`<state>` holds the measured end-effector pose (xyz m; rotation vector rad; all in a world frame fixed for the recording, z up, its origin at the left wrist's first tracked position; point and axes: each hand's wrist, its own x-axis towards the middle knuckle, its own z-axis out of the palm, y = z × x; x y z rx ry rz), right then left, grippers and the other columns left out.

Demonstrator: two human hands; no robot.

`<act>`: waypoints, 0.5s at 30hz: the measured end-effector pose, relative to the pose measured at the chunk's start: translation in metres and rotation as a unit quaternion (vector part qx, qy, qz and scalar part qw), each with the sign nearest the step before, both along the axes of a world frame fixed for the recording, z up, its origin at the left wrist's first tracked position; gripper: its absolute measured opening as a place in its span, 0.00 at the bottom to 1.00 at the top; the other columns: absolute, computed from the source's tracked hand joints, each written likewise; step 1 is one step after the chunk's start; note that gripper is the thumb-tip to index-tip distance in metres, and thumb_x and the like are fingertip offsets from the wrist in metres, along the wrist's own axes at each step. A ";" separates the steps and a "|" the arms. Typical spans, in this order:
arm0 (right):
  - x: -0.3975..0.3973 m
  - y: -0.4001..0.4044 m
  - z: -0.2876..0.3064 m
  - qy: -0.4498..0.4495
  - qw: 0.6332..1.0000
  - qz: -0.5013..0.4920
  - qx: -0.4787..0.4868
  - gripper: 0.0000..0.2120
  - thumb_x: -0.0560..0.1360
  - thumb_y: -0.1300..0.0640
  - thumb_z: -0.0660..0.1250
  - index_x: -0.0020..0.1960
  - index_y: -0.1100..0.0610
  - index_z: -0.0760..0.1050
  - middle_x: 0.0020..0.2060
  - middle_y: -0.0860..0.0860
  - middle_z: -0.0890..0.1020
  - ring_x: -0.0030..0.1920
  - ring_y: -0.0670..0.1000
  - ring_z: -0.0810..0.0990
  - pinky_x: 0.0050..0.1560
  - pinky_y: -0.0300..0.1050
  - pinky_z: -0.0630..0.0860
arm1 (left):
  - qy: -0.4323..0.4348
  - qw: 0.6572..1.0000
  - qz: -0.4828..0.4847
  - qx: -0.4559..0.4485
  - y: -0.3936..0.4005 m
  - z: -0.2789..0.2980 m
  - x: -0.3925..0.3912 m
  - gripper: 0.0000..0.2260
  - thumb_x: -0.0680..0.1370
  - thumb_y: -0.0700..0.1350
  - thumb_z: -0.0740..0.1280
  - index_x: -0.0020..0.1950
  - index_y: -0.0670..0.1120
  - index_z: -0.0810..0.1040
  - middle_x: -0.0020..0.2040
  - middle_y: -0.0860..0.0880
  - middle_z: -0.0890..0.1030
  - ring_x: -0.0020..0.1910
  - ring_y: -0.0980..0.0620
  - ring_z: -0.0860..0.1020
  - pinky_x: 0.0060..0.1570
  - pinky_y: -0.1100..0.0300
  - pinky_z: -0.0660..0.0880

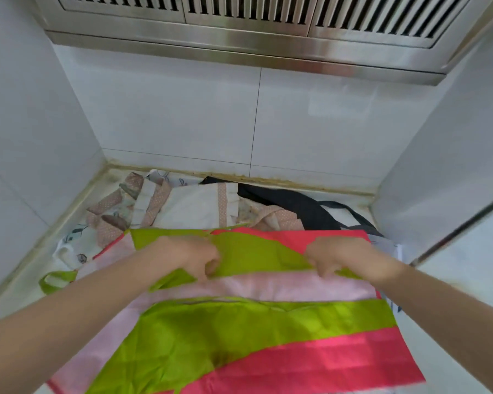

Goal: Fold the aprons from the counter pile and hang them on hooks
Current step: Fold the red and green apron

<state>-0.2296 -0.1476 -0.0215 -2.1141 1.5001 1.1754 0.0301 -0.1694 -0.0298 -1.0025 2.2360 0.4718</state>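
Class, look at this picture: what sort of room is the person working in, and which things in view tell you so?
Most likely a kitchen. A steel extractor hood with slotted vents hangs overhead, white tiled walls enclose a counter, and aprons lie piled there while both hands, left hand and right hand, pinch a green, pink and red apron.

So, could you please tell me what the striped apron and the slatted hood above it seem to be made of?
The green, pink and red striped apron looks like thin matte woven cloth: it creases softly. The slatted hood looks like brushed stainless steel, given its grey streaky sheen.
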 end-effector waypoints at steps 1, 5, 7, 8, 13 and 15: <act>0.001 0.008 -0.008 0.008 0.998 -0.019 0.054 0.14 0.74 0.57 0.67 0.33 0.55 0.67 0.30 0.50 0.71 0.31 0.52 0.71 0.30 0.39 0.66 | 0.000 0.998 0.027 0.054 0.001 -0.007 0.001 0.14 0.74 0.46 0.70 0.58 0.43 0.76 0.50 0.48 0.80 0.46 0.51 0.74 0.38 0.62 0.68; -0.006 0.003 -0.032 -0.071 0.991 -0.102 0.042 0.11 0.76 0.52 0.65 0.48 0.60 0.77 0.39 0.52 0.78 0.40 0.54 0.78 0.40 0.43 0.73 | 0.100 0.991 0.077 -0.034 -0.012 -0.030 0.006 0.17 0.78 0.47 0.66 0.65 0.45 0.72 0.62 0.47 0.74 0.58 0.47 0.74 0.53 0.59 0.68; -0.013 -0.014 -0.038 -0.128 0.980 -0.090 -0.119 0.12 0.77 0.58 0.61 0.59 0.61 0.73 0.54 0.56 0.76 0.54 0.57 0.77 0.49 0.46 0.72 | 0.156 0.972 0.117 -0.130 -0.023 -0.036 0.005 0.15 0.79 0.43 0.60 0.67 0.47 0.70 0.63 0.46 0.71 0.58 0.45 0.74 0.54 0.55 0.70; -0.016 -0.024 -0.044 -0.156 0.967 -0.107 -0.173 0.13 0.77 0.61 0.59 0.61 0.61 0.71 0.58 0.57 0.72 0.56 0.58 0.76 0.48 0.48 0.71 | 0.173 0.963 0.140 -0.148 -0.029 -0.039 0.002 0.16 0.79 0.40 0.58 0.68 0.46 0.69 0.64 0.46 0.70 0.58 0.45 0.74 0.54 0.53 0.71; -0.023 -0.052 -0.077 -0.176 0.956 -0.166 -0.167 0.18 0.76 0.68 0.57 0.65 0.62 0.66 0.58 0.60 0.70 0.58 0.61 0.74 0.49 0.51 0.71 | 0.187 0.961 0.169 -0.111 -0.049 -0.061 -0.023 0.19 0.80 0.37 0.54 0.70 0.47 0.68 0.66 0.45 0.71 0.60 0.45 0.73 0.60 0.52 0.70; -0.024 -0.055 -0.081 -0.178 0.954 -0.171 -0.170 0.18 0.76 0.67 0.56 0.66 0.62 0.66 0.56 0.60 0.71 0.56 0.62 0.75 0.47 0.50 0.71 | 0.182 0.964 0.166 -0.095 -0.055 -0.070 -0.031 0.19 0.81 0.37 0.53 0.71 0.47 0.67 0.65 0.43 0.72 0.61 0.43 0.73 0.61 0.51 0.70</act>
